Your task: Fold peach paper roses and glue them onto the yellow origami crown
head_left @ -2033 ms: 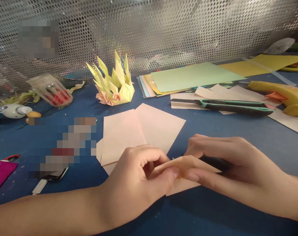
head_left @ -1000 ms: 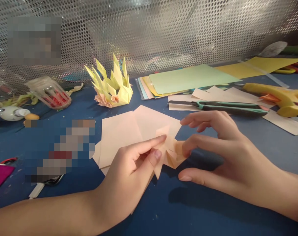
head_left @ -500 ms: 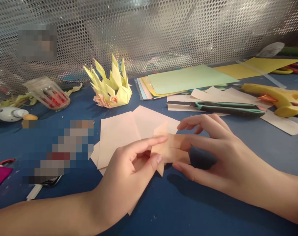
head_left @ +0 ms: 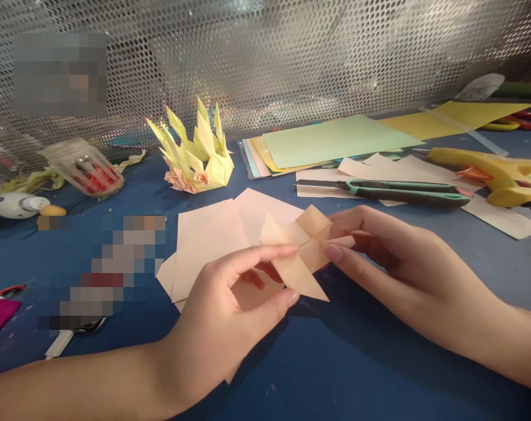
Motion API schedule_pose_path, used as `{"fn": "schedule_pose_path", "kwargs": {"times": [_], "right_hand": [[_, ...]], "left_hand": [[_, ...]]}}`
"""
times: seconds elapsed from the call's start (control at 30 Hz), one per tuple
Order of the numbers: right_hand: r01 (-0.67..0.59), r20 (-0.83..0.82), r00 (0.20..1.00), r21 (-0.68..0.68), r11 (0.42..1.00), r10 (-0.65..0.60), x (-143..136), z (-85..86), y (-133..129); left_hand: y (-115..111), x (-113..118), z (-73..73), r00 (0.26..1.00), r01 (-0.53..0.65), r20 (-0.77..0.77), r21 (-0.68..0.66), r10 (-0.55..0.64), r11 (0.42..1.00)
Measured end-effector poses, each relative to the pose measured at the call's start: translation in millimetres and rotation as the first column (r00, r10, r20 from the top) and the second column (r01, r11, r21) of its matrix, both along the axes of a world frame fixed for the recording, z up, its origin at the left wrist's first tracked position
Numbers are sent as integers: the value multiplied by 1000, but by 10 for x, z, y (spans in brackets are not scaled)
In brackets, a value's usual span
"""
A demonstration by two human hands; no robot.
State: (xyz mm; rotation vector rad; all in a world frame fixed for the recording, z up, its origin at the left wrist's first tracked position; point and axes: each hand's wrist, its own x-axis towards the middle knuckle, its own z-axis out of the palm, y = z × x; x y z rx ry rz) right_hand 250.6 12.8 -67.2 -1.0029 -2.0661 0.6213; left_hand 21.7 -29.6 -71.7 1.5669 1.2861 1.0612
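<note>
A cream-pink piece of folded origami paper (head_left: 303, 272), with pointed flaps and square creased faces, is held between my hands above the blue table. My right hand (head_left: 392, 263) pinches its right side, the thumb in front and the other fingers mostly hidden behind. My left hand (head_left: 234, 310) is curled at its left side, index fingertip against the paper and thumb lowered near the bottom flap. How firmly the left fingers grip is partly hidden. Beneath and behind the left hand lie flat pale pink paper sheets (head_left: 208, 245).
A yellow paper crown-like piece with pink paper roses (head_left: 204, 158) stands behind. Farther right are coloured sheets (head_left: 335, 143), a utility knife (head_left: 406, 192) with its blade out and a yellow glue gun (head_left: 480, 164). On the left stands a tilted clear jar (head_left: 83, 169). A perforated metal panel (head_left: 265, 64) rises behind.
The folded paper has turned, and its flaps now point differently. My right hand has closed its fingers on the right side; my left thumb has come off the paper.
</note>
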Motion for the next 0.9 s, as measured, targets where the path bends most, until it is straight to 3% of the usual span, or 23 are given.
{"fn": "schedule_pose_path", "kwargs": {"times": [0.1, 0.27, 0.43, 0.5, 0.6, 0.73, 0.83, 0.9], "right_hand": [[-86, -114, 991, -186, 979, 65, -5, 3, -15], [-136, -262, 964, -387, 912, 33, -49, 12, 11], [-183, -368, 930, -468, 865, -2, -100, 61, 50], [-214, -398, 917, -500, 839, -3, -101, 81, 39], [-285, -429, 904, -591, 754, 6, -79, 92, -6], [-389, -473, 879, -645, 658, 55, -40, 71, -68], [-377, -443, 893, -645, 665, 76, -19, 50, -79], [-312, -354, 929, -578, 754, 113, -8, 42, -71]], "left_hand": [[10, 5, 30, 999, 38, 10, 15, -38, 999], [3, 13, 35, 999, 52, 3, 19, -52, 998], [-44, 30, 17, 994, 60, -96, 175, -43, 983], [-62, 40, 28, 988, 60, -151, 295, -15, 954], [-84, 45, 47, 970, 62, -233, 496, 64, 866], [-98, 18, 52, 963, 85, -250, 630, 98, 772], [-105, 1, 49, 956, 105, -275, 647, 102, 756], [-113, 4, 47, 948, 108, -298, 639, 115, 762]]}}
